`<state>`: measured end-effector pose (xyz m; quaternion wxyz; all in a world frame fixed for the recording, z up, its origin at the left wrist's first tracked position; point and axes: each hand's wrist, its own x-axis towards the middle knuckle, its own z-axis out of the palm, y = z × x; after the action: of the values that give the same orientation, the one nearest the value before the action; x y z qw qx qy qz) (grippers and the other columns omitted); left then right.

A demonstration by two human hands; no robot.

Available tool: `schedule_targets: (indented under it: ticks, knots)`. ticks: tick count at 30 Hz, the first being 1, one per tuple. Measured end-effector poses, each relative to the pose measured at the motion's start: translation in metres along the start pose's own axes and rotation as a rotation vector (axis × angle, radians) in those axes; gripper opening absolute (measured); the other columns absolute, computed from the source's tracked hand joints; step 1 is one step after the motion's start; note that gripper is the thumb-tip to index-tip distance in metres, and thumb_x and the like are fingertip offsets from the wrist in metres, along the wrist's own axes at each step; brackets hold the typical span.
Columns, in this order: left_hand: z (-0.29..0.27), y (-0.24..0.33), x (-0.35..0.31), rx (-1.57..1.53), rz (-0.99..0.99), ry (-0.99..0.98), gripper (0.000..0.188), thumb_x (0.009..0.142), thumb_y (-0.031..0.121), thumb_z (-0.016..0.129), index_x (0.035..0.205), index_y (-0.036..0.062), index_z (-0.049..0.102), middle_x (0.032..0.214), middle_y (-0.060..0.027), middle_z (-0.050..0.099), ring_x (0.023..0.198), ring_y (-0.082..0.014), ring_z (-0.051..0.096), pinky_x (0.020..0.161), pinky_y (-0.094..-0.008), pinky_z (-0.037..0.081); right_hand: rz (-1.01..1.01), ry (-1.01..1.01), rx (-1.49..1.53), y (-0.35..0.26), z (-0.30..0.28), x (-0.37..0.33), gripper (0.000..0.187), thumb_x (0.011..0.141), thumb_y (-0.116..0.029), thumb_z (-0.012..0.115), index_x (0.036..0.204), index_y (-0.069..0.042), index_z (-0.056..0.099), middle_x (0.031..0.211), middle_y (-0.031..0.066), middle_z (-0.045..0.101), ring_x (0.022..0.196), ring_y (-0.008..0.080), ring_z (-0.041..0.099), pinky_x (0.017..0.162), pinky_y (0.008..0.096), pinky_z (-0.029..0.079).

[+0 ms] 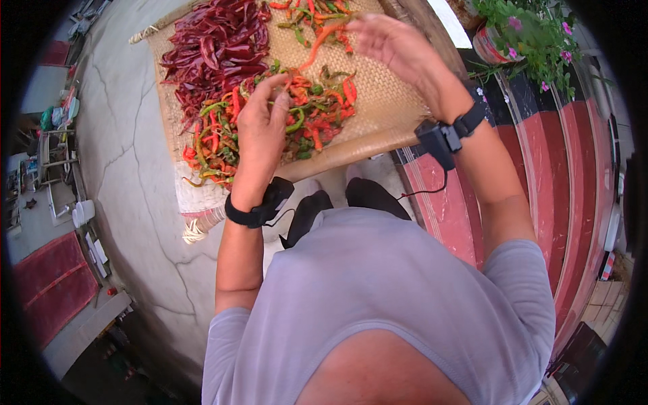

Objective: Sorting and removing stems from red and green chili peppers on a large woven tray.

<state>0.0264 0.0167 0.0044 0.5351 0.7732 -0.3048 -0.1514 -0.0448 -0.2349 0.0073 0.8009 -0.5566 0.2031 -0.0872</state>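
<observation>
My left hand (262,131) is over a mixed heap of red, orange and green chili peppers (314,125) on a woven mat (388,84). Its thumb and forefinger curl toward each other around a small reddish chili pepper, mostly hidden. At the far side of the mat, my right hand (388,47) has its fingertips at the upper end of a long orange chili pepper (317,46). The pepper slants down toward the left hand; motion softens the right fingers a little. Dark red dried chilies (216,44) lie in a pile at the far left.
A smaller group of mixed chili peppers (304,19) lies at the mat's far edge. Red steps (533,155) rise on the right, below a potted plant with pink flowers (526,37). Cracked concrete floor (135,169) stretches along the left, with shelves beyond.
</observation>
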Motion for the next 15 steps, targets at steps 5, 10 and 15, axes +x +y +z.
schedule_targets:
  ticks: [5,10,15]
  knots:
    - [-0.041,-0.030,-0.022,0.138,0.043,-0.012,0.023,0.086,0.008,0.060,0.109,0.0036,0.061,0.083,-0.0113,0.061,0.071,-0.0204,0.060,0.066,-0.0315,0.048,0.063,0.230,-0.286,0.016,0.004,-0.019,0.032,0.091,-0.021,0.059,0.115,0.000,0.054,0.112,0.0115,0.064,0.089,0.0171,0.063,0.079,0.0317,0.052]
    - [-0.060,-0.046,-0.046,0.322,0.178,-0.177,0.020,0.084,0.008,0.060,0.104,0.0037,0.062,0.091,-0.0142,0.060,0.085,-0.0307,0.061,0.075,-0.0379,0.048,-0.149,0.007,-1.225,0.066,0.045,-0.043,0.032,0.086,-0.016,0.060,0.115,-0.002,0.057,0.109,0.0156,0.062,0.098,0.0272,0.060,0.083,0.0388,0.049]
    - [-0.073,-0.049,-0.075,0.325,0.307,-0.194,0.022,0.084,0.011,0.058,0.105,0.0045,0.063,0.099,-0.0143,0.062,0.093,-0.0308,0.061,0.079,-0.0388,0.049,-0.304,0.015,-1.404,0.098,0.047,-0.036,0.032,0.080,-0.012,0.061,0.111,-0.009,0.060,0.105,0.0171,0.061,0.103,0.0331,0.058,0.087,0.0424,0.046]
